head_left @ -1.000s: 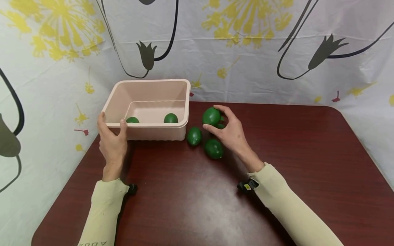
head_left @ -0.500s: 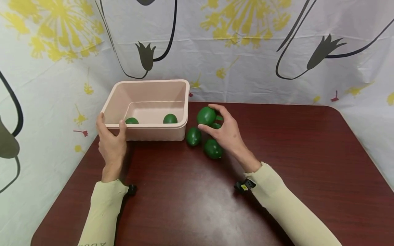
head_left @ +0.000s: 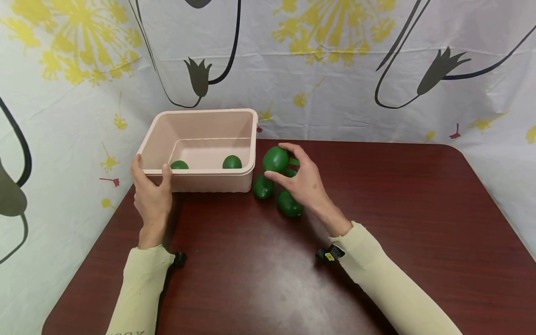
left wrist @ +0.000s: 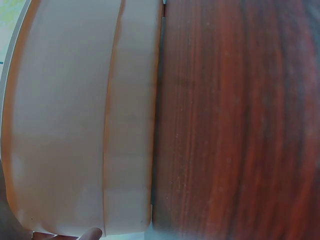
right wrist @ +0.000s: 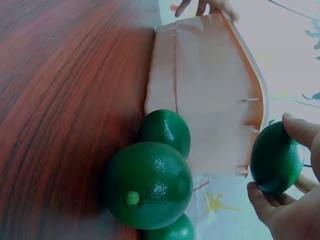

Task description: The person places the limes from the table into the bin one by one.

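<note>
My left hand [head_left: 152, 200] grips the front left corner of a pale pink plastic bin [head_left: 209, 181], its thumb at the front rim. Two green limes [head_left: 232, 162] show inside the bin, partly hidden by the front wall. My right hand [head_left: 307, 184] holds another lime [head_left: 275, 159] between thumb and fingers, raised just right of the bin's right rim. Below it on the table lie a lime [head_left: 263, 187] close to the bin's corner and a lime [head_left: 289, 204] nearer to me. A third lime [right wrist: 172, 230] there is mostly hidden behind my right fingers in the head view.
The dark red-brown wooden table [head_left: 418, 232] runs out to the right and toward me. A white cloth [head_left: 356, 102] with yellow and grey flower prints hangs behind and at the left. Dark wrist cameras sit at both sleeve cuffs.
My right hand has moved a little to the left with the lime, closer to the bin's rim. The left hand, the bin and the limes on the table stay in place.
</note>
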A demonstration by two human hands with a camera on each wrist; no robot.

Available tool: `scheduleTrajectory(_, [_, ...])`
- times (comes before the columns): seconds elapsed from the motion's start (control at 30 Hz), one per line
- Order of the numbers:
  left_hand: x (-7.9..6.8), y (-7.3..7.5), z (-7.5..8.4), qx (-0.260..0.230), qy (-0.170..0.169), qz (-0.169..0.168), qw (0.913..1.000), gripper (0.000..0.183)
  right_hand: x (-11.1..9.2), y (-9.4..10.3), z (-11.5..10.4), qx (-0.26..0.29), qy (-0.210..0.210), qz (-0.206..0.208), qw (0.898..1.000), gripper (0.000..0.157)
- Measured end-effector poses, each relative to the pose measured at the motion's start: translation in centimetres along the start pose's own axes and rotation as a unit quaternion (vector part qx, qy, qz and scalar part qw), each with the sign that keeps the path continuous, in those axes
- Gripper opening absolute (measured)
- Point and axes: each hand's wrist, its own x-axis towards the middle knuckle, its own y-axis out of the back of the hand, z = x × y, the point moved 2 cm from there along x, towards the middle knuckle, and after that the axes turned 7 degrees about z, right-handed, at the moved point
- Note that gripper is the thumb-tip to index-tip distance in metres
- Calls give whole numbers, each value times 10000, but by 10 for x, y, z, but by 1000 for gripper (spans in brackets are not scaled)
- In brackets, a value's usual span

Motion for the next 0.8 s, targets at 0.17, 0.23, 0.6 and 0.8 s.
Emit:
scheduleTrajectory(0.17, [0, 1, 0, -3, 2, -17, 10000, 80, 0, -2, -2, 19, 7, -49, 10000, 72])
scheduleTrajectory(0.23, [-1, 1, 0, -3, 4, -15, 10000, 80, 0, -3, -2, 67, 24, -68, 10000, 72])
scheduleTrajectory(0.6, [-1, 1, 1, -28, 11, -6, 10000, 80, -2, -8, -7, 54, 66, -168, 9998, 73])
scheduleTrajectory(0.8, [-1, 1, 1, -18, 16, 12, 10000, 79, -3, -10, -8, 59, 115, -195, 9997, 73])
